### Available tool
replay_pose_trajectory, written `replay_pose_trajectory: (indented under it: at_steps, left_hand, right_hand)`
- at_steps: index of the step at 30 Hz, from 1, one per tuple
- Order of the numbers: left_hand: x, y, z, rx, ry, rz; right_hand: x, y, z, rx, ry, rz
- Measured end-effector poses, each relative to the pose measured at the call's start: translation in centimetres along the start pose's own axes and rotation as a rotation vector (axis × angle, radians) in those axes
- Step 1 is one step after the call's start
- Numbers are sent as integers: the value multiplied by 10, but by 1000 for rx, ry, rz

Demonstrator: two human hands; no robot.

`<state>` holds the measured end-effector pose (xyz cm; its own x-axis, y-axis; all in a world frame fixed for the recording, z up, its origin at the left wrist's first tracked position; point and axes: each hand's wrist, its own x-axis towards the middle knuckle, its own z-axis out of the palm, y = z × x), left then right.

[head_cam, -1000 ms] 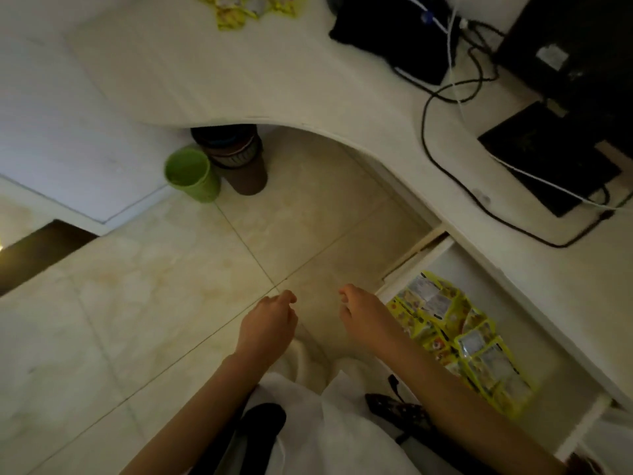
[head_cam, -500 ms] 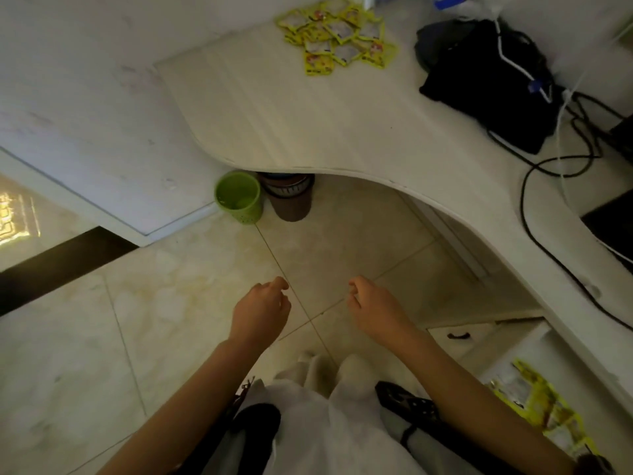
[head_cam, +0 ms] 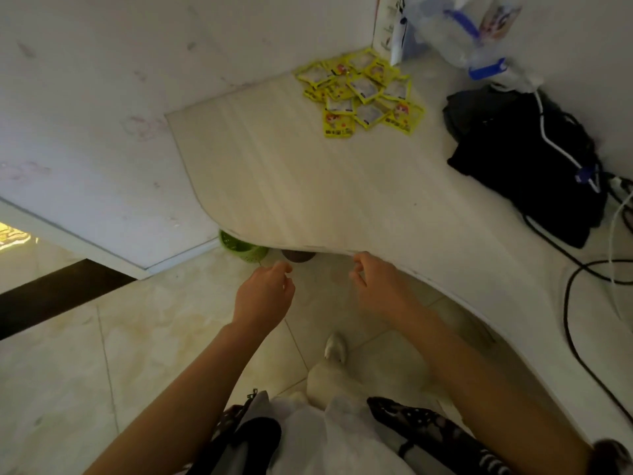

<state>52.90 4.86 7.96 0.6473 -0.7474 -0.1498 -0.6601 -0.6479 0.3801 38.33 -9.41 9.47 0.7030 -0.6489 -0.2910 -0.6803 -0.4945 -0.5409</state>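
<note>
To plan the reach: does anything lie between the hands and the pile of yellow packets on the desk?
Nothing visible. Only bare pale wooden desk top separates the left hand and right hand from the pile of square yellow packets.

Packets (head_cam: 359, 94) on desk (head_cam: 308, 186), bag (head_cam: 527, 159) to R.

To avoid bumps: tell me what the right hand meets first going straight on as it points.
Probably the curved edge of the desk, just beyond the right hand, though depth is unclear.
</note>
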Motion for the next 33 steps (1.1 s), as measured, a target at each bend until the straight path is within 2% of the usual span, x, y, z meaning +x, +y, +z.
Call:
replay_pose_trajectory:
  at_steps: [7, 15, 27, 33]
  left_hand:
    - [90, 30, -6, -38, 22, -8]
    - [187, 39, -18, -34, -1, -16]
    - [331, 38, -27, -41, -147, 7]
    - [382, 56, -22, -109, -195, -86]
  right_hand:
    - [84, 6, -52, -59, -32, -22]
    - [166, 6, -89, -15, -20, 16]
    - [263, 13, -111, 57, 36, 184]
    - [309, 36, -131, 90, 55, 285]
